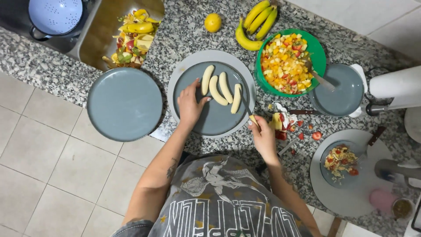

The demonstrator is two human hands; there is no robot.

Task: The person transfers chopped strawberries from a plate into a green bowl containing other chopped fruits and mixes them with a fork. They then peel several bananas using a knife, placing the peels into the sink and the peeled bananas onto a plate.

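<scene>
No packages, labels, signs or screens in view on the tabletop [193,30] or around it.

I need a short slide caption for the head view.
Left hand beside four peeled bananas on a grey plate; right hand holds a knife.
</scene>
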